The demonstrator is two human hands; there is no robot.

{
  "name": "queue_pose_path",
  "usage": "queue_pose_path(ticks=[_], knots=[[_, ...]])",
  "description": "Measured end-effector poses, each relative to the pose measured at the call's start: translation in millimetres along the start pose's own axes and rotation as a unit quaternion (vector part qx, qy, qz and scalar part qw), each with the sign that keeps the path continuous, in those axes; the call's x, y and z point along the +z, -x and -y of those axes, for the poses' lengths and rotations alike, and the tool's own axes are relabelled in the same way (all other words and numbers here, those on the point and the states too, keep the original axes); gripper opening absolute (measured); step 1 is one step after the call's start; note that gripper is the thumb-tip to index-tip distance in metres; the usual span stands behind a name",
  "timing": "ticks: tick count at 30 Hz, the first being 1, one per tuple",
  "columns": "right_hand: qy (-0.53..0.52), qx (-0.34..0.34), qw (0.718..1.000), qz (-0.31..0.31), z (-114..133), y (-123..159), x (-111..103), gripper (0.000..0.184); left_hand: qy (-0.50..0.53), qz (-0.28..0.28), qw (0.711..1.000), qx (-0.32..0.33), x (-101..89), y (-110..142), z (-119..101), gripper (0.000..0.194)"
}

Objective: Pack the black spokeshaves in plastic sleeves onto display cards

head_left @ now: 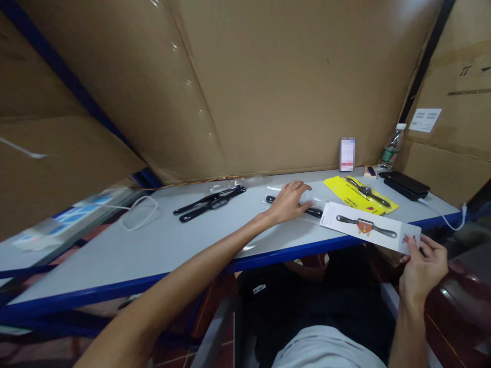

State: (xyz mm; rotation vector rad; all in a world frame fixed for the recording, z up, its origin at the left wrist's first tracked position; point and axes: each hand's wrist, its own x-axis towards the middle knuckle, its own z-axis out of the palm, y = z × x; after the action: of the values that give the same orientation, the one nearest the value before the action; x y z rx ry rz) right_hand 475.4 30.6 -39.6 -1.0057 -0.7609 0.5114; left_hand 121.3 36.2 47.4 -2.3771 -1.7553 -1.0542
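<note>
Over the middle of a black spokeshave [315, 211] in clear plastic, my left hand [288, 202] lies palm down on the table. Its thumb and fingers are apart, and the hand covers the tool's centre, so any contact is hidden. My right hand [424, 263] pinches the right end of a white backing card [332, 217], out past the table's front edge. Printed on that card is a picture of a spokeshave with an orange middle. The card's left end reaches close to the black spokeshave's right handle.
More black spokeshaves [210, 208] lie on the grey table [153, 250] to the left. At right are a yellow card with a spokeshave [360, 194], a black case [404, 185], a phone [347, 154] and a bottle [391, 151]. Cardboard walls stand behind.
</note>
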Motion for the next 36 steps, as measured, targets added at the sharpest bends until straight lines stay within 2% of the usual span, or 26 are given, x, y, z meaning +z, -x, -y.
queue_pose_path(ticks=[3, 6, 10, 19, 27, 33, 36], knots=[[-0.002, -0.001, 1.000, 0.002, 1.2, 1.5, -0.1, 0.057, -0.005, 0.072, 0.997, 0.007, 21.8, -16.5, -18.1, 0.024], [0.003, -0.002, 1.000, -0.001, 1.9, 3.8, -0.2, 0.059, 0.045, 0.095, 0.994, -0.027, 30.7, -26.0, -24.1, 0.018], [0.005, 0.002, 1.000, 0.003, 0.6, 5.8, -0.2, 0.061, 0.102, 0.080, 0.989, -0.069, 32.2, -28.4, -24.8, 0.009], [0.029, -0.004, 1.000, 0.006, -0.4, 3.9, -0.4, 0.060, 0.079, -0.012, 0.994, -0.077, 48.3, -16.2, -36.5, 0.010], [0.020, -0.015, 1.000, -0.001, -2.1, 1.5, 0.3, 0.048, 0.070, -0.020, 0.995, -0.069, 45.3, -15.3, -42.2, 0.016], [0.020, -0.020, 1.000, -0.003, -4.9, 0.6, 1.2, 0.046, 0.097, 0.009, 0.994, -0.046, 42.5, -15.7, -39.6, 0.029], [0.017, -0.026, 1.000, -0.001, -4.8, 1.8, 2.4, 0.044, 0.107, 0.004, 0.993, -0.046, 41.8, -16.0, -38.8, 0.026]])
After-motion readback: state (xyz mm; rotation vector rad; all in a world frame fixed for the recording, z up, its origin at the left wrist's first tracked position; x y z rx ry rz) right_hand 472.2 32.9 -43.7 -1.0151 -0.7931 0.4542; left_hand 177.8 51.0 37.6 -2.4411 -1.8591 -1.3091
